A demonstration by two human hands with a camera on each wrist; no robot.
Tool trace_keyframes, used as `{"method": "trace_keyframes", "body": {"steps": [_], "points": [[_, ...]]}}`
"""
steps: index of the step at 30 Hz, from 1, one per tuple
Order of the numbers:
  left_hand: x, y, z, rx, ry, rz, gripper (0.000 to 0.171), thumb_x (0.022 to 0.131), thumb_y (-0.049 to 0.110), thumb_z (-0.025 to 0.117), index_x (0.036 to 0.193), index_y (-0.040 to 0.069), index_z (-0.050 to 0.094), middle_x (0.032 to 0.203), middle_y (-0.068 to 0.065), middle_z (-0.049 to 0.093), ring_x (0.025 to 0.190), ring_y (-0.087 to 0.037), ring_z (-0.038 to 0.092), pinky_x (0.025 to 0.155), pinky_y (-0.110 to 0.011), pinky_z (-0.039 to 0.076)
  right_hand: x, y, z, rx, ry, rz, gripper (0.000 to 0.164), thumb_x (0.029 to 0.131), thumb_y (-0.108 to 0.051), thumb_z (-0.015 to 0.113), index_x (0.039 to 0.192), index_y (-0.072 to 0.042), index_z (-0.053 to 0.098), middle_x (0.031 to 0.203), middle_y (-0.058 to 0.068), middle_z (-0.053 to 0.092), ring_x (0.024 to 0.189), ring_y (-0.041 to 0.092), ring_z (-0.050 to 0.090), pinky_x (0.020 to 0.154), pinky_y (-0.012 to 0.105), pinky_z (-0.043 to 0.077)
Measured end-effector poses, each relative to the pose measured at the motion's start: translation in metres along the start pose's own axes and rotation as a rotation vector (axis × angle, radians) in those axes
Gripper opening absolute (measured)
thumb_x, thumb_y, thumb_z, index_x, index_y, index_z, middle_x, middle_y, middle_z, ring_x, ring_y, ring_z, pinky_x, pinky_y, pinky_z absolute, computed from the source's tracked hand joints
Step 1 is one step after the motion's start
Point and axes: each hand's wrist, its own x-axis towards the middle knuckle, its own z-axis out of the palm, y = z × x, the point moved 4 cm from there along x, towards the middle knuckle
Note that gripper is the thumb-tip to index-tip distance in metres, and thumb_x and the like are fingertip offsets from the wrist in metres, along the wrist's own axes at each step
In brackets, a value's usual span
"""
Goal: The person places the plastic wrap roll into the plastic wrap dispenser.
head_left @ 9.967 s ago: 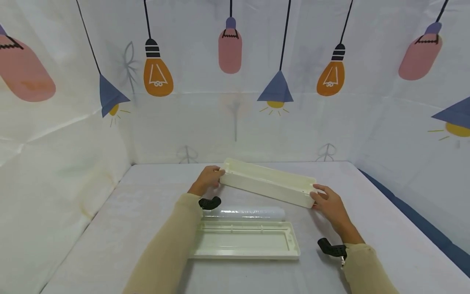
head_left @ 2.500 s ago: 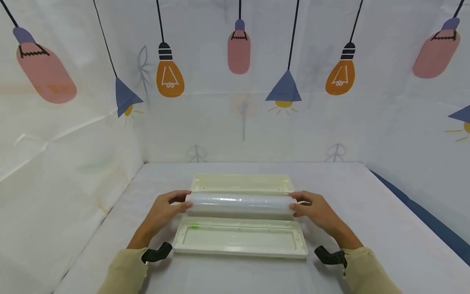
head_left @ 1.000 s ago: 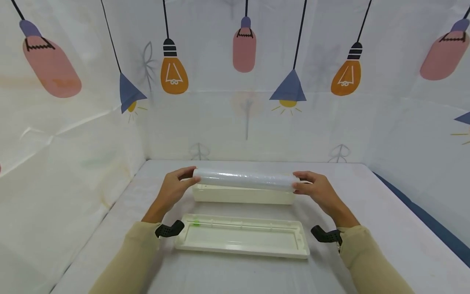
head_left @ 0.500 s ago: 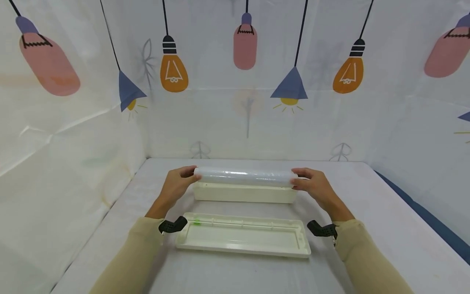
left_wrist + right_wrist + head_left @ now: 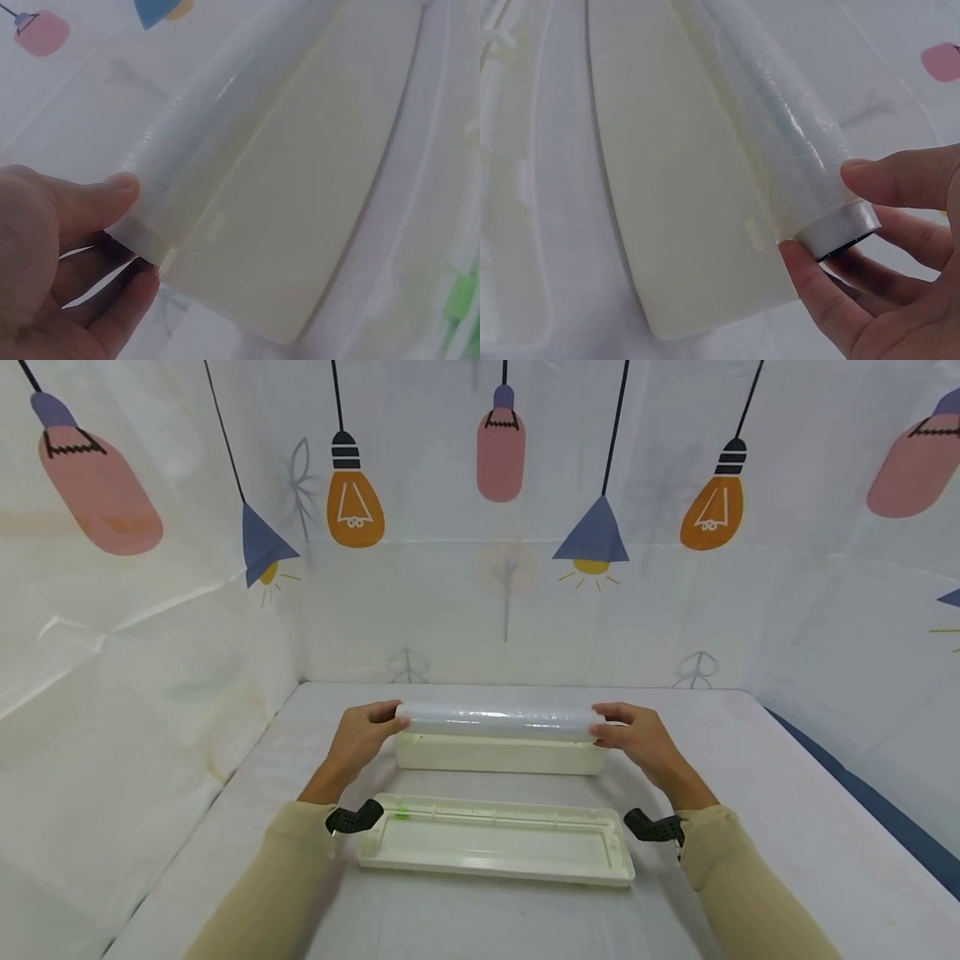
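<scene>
A roll of clear plastic wrap (image 5: 498, 721) lies level across the top of a long cream box (image 5: 498, 754), overlapping its open side. My left hand (image 5: 360, 739) grips the roll's left end, thumb on the near side. At the other end, my right hand (image 5: 641, 739) holds the roll between thumb and fingers. The right wrist view shows the core end of the wrap roll (image 5: 840, 229) sticking out past the film, beside the box wall (image 5: 682, 187). In the left wrist view the thumb (image 5: 120, 187) presses on the film. The box's inside is hidden.
A cream lid (image 5: 495, 847) lies inner side up in front of the box, with a small green slider (image 5: 402, 814) on its rail. White cloth covers the table (image 5: 480, 918). A printed white curtain (image 5: 450, 610) stands behind it.
Earlier both hands set the box down behind the lid, then lifted the wrap roll from between them and carried it back over the box. In the last half second the roll has barely moved.
</scene>
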Motion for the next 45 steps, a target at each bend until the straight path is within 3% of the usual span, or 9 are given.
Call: {"method": "trace_keyframes", "body": {"steps": [4,12,20,26,32,45], "points": [[-0.001,0.000,0.001,0.011,0.006,0.000,0.053,0.095,0.025,0.072,0.140,0.000,0.057,0.137,-0.018,0.059,0.131,-0.029,0.052,0.107,-0.045,0.042,0.000,0.001,0.000,-0.004,0.002,0.002,0.057,0.095,-0.013,0.071,0.143,0.007,0.048,0.141,0.028,0.048,0.110,0.034,0.065,0.094,0.041,0.054],[0.000,0.002,0.004,0.079,0.033,0.019,0.030,0.098,0.016,0.066,0.125,0.004,0.071,0.127,-0.014,0.067,0.127,-0.030,0.055,0.104,-0.048,0.044,0.002,-0.001,0.001,-0.104,-0.005,-0.004,0.057,0.095,-0.019,0.071,0.143,0.005,0.050,0.133,0.026,0.056,0.108,0.036,0.067,0.094,0.041,0.054],[-0.002,0.000,0.005,0.143,0.022,0.032,0.030,0.100,0.013,0.062,0.128,0.005,0.069,0.130,-0.015,0.065,0.126,-0.031,0.056,0.102,-0.049,0.047,0.004,0.002,0.002,-0.160,-0.011,-0.020,0.054,0.096,-0.021,0.070,0.141,0.003,0.053,0.131,0.025,0.057,0.105,0.033,0.068,0.093,0.044,0.054],[-0.005,0.000,0.006,0.187,0.039,0.058,0.031,0.099,0.014,0.064,0.128,0.004,0.069,0.128,-0.016,0.066,0.124,-0.033,0.058,0.099,-0.049,0.049,0.008,-0.001,0.002,-0.353,-0.015,-0.058,0.053,0.097,-0.027,0.069,0.139,0.002,0.055,0.133,0.022,0.059,0.114,0.035,0.063,0.093,0.050,0.052],[-0.007,0.001,0.007,0.183,0.051,0.053,0.032,0.098,0.016,0.065,0.128,0.005,0.069,0.130,-0.014,0.065,0.127,-0.031,0.055,0.099,-0.049,0.048,0.012,-0.009,0.001,-0.504,-0.026,-0.102,0.048,0.098,-0.022,0.066,0.138,0.004,0.055,0.135,0.024,0.058,0.123,0.040,0.056,0.094,0.054,0.050],[-0.012,0.002,0.005,0.144,0.024,0.068,0.034,0.099,0.017,0.064,0.129,0.004,0.068,0.131,-0.015,0.064,0.129,-0.033,0.052,0.103,-0.051,0.045,0.014,-0.008,0.003,-0.539,-0.015,-0.129,0.043,0.098,-0.018,0.066,0.134,0.004,0.057,0.128,0.023,0.062,0.120,0.039,0.057,0.098,0.056,0.046]]}}
